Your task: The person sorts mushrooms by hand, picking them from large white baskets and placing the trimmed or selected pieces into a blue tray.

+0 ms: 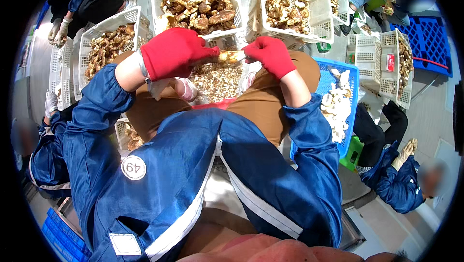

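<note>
My left hand (pixel 176 54), in a red glove, is closed on one end of a brownish-yellow mushroom (pixel 231 56) held level above my knees. At the mushroom's other end is my right hand (pixel 271 56), also red-gloved, with its fingers pinched. A small pale and dark sliver shows at those right fingertips; I cannot make out what it is. Below both hands, a heap of pale mushroom trimmings (pixel 216 80) lies between my shoes. Beside my right knee, a blue basket (pixel 355 88) holds white mushroom pieces (pixel 337 105).
Ahead stands a white crate (pixel 153 1) full of brown mushrooms, with another white crate (pixel 321 8) to its right. A third crate (pixel 141 22) is at the left. Co-workers sit on both sides, one with light gloves (pixel 405 153) at the right. A blue pallet (pixel 425 44) lies far right.
</note>
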The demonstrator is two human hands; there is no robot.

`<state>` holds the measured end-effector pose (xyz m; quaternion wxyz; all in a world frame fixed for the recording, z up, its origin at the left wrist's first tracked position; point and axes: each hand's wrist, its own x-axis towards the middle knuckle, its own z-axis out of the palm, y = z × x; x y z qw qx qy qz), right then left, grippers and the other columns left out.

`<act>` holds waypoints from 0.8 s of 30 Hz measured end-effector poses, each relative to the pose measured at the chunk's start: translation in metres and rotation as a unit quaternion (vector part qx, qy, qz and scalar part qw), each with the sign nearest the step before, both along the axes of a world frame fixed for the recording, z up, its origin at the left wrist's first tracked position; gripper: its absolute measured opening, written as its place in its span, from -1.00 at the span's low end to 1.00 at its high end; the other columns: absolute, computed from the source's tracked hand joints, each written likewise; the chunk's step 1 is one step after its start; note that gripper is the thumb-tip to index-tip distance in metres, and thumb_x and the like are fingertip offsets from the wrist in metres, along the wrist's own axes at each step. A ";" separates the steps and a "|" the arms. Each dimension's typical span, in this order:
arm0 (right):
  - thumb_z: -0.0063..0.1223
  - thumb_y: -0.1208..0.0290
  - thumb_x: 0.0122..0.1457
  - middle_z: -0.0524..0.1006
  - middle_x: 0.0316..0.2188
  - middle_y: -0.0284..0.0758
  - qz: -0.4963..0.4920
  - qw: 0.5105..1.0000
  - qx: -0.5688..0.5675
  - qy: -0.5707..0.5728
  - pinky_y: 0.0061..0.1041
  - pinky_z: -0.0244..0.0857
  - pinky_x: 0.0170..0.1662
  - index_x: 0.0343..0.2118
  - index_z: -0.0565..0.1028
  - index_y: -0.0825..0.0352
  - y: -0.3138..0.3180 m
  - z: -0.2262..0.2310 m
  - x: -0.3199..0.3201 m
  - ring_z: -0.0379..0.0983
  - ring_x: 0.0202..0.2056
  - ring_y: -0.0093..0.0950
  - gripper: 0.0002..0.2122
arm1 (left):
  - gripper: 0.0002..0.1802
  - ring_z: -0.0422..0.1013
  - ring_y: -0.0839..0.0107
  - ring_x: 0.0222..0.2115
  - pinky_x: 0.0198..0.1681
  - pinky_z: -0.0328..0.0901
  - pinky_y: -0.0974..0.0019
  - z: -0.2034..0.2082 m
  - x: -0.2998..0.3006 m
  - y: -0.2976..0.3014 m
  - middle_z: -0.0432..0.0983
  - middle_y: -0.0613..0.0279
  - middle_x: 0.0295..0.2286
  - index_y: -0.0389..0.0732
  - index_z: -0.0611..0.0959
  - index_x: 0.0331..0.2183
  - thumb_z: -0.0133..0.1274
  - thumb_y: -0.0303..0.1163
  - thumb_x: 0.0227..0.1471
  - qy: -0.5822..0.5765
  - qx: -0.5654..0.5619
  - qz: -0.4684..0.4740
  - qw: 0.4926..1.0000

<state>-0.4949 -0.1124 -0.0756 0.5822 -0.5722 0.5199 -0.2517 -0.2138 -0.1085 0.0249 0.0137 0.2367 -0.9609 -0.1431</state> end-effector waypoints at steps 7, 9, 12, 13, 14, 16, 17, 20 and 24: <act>0.19 0.49 0.11 0.58 -0.23 -0.13 -0.051 0.951 0.140 -0.270 -0.47 0.46 -0.15 -0.41 0.54 0.48 0.000 0.023 -0.016 0.57 -0.25 -0.42 -0.87 | -0.18 0.49 0.22 -0.10 0.00 0.36 0.26 -0.013 0.028 -0.012 0.57 0.14 -0.13 -0.07 0.50 0.11 0.11 -0.59 -0.34 0.090 0.244 0.096 0.961; 0.20 0.53 0.08 0.52 -0.02 -0.18 0.020 0.983 0.020 -0.184 -0.42 0.33 0.03 -0.54 0.51 0.36 0.002 0.037 -0.015 0.49 -0.13 -0.46 -0.89 | -0.20 0.42 0.32 0.01 0.10 0.28 0.31 -0.010 0.028 -0.015 0.50 0.13 0.00 -0.08 0.46 0.14 0.04 -0.61 -0.26 0.102 0.356 0.135 0.919; 0.26 0.54 0.05 0.50 0.00 -0.24 0.046 0.973 -0.141 -0.180 -0.53 0.32 -0.08 -0.53 0.51 0.37 0.004 0.035 -0.007 0.44 -0.19 -0.58 -0.88 | -0.24 0.35 0.37 0.06 0.15 0.21 0.30 -0.014 0.028 -0.019 0.43 0.14 0.07 -0.15 0.43 0.16 0.01 -0.60 -0.20 0.138 0.464 0.158 0.861; 0.28 0.53 0.04 0.50 -0.01 -0.28 0.049 0.969 -0.174 -0.168 -0.58 0.32 -0.16 -0.50 0.52 0.38 0.002 0.035 -0.006 0.42 -0.27 -0.64 -0.88 | -0.24 0.33 0.38 0.07 0.16 0.20 0.31 -0.015 0.027 -0.021 0.42 0.15 0.07 -0.17 0.43 0.16 0.01 -0.60 -0.21 0.158 0.517 0.161 0.826; 0.30 0.52 0.03 0.50 -0.03 -0.32 0.052 0.964 -0.207 -0.157 -0.64 0.32 -0.24 -0.46 0.54 0.40 0.000 0.036 -0.005 0.41 -0.36 -0.70 -0.88 | -0.23 0.32 0.40 0.07 0.17 0.18 0.31 -0.019 0.026 -0.023 0.41 0.17 0.08 -0.20 0.43 0.16 0.01 -0.60 -0.22 0.177 0.568 0.163 0.787; 0.30 0.51 0.02 0.51 -0.05 -0.32 0.018 0.966 -0.194 -0.172 -0.65 0.31 -0.27 -0.46 0.53 0.41 -0.001 0.038 -0.002 0.40 -0.37 -0.70 -0.87 | -0.22 0.25 0.42 0.11 0.18 0.15 0.31 -0.020 0.022 -0.030 0.36 0.18 0.11 -0.25 0.40 0.17 0.00 -0.57 -0.23 0.169 0.614 0.162 0.754; 0.31 0.51 0.02 0.51 -0.06 -0.32 0.003 0.965 -0.187 -0.183 -0.66 0.30 -0.29 -0.46 0.53 0.42 -0.001 0.039 0.000 0.39 -0.38 -0.71 -0.86 | -0.19 0.24 0.42 0.12 0.19 0.14 0.31 -0.020 0.019 -0.033 0.34 0.19 0.11 -0.24 0.38 0.17 0.00 -0.59 -0.25 0.161 0.624 0.166 0.747; 0.33 0.49 0.01 0.55 -0.26 -0.38 -0.038 0.972 -0.160 -0.166 -0.67 0.29 -0.33 -0.35 0.56 0.43 -0.007 0.040 0.000 0.37 -0.41 -0.72 -0.82 | -0.15 0.22 0.41 0.10 0.17 0.14 0.33 -0.023 0.011 -0.041 0.31 0.23 0.08 -0.22 0.34 0.18 -0.02 -0.57 -0.30 0.134 0.664 0.186 0.712; 0.32 0.37 0.05 0.58 -0.37 -0.41 -0.056 0.989 -0.084 -0.106 -0.63 0.36 -0.20 -0.15 0.56 0.42 -0.025 0.037 -0.005 0.47 -0.30 -0.66 -0.67 | -0.23 0.15 0.40 0.13 0.15 0.14 0.29 -0.045 0.005 -0.052 0.26 0.29 0.06 -0.22 0.35 0.15 0.06 -0.49 -0.20 0.141 0.662 0.196 0.710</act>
